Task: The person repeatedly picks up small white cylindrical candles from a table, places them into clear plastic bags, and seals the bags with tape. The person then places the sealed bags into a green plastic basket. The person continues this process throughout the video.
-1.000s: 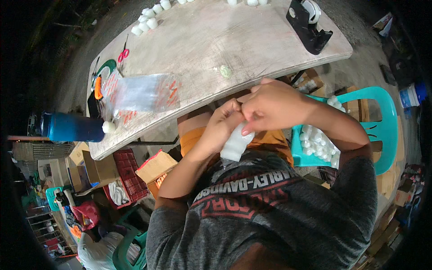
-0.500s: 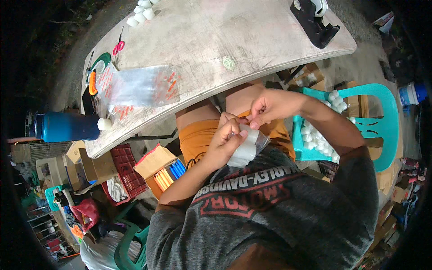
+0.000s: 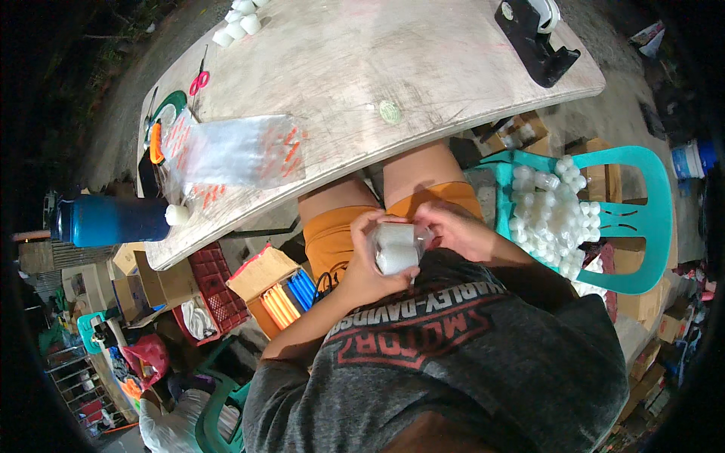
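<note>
Over my lap, my left hand [image 3: 365,260] is closed round a clear plastic bag with short white candles [image 3: 396,249] in it. At the bag's right end, my right hand [image 3: 451,228] pinches the loose plastic; some of its fingers are hidden. Beside my right arm, a teal plastic chair [image 3: 655,219] bears a heap of bagged white candles [image 3: 545,208]. A stack of flat clear plastic bags [image 3: 242,151] with red print lies on the table's left part. A round pale green sticker [image 3: 390,112] lies near the table's front edge.
The white table [image 3: 340,68] spans the front. On it are a black tape dispenser [image 3: 540,57], pink-handled scissors [image 3: 199,81], several white candles [image 3: 236,29] and a blue tumbler [image 3: 113,221]. A box of orange and blue sticks [image 3: 283,300] and a red crate [image 3: 219,291] stand at lower left.
My right hand has moved down to the right end of the bag. The bag of candles has turned upright in my left hand. The heap on the chair shows more fully.
</note>
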`<control>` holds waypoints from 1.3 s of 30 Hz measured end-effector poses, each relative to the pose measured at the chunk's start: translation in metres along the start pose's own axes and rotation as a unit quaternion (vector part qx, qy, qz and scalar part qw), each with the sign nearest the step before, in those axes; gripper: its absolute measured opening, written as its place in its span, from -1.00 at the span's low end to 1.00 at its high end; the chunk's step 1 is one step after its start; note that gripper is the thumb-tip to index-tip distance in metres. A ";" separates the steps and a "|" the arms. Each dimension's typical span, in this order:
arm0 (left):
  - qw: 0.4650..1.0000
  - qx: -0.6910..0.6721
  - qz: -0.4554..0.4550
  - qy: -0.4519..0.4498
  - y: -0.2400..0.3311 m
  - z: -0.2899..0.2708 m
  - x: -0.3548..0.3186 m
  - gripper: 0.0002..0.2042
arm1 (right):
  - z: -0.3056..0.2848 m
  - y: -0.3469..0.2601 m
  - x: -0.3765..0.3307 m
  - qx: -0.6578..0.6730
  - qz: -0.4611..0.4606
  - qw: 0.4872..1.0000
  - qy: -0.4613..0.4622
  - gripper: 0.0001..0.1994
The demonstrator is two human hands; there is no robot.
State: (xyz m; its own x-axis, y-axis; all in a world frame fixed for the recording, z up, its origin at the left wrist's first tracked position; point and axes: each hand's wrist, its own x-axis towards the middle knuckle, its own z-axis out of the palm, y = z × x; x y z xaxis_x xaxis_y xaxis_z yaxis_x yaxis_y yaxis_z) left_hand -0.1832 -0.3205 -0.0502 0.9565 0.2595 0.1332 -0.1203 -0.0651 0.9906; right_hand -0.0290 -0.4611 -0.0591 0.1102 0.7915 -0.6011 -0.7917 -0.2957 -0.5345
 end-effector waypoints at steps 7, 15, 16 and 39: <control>0.991 0.128 -0.005 0.034 0.016 0.009 0.010 0.03 | 0.018 -0.016 -0.012 -0.209 -0.171 0.961 0.055 -0.79; 0.985 0.070 -0.143 -0.072 0.004 -0.028 0.027 -0.26 | 0.041 -0.012 -0.019 -0.484 -0.473 0.732 0.076 -0.75; 0.982 -0.062 -0.177 -0.035 0.004 -0.019 0.025 -0.36 | 0.044 -0.015 -0.020 -0.515 -0.495 0.694 0.089 -0.74; 0.999 -0.022 -0.047 -0.004 -0.022 -0.004 0.025 -0.94 | -0.109 -0.292 -0.082 -0.313 -0.369 0.754 0.444 -0.37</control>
State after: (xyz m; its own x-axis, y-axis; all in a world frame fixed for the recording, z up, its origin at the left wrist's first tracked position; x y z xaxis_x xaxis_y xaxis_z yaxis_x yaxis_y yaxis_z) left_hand -0.1577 -0.3085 -0.0686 0.9660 0.2552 0.0405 -0.0421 0.0007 0.9991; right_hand 0.2585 -0.4987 0.0814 0.9612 0.2753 -0.0152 0.0897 -0.3644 -0.9269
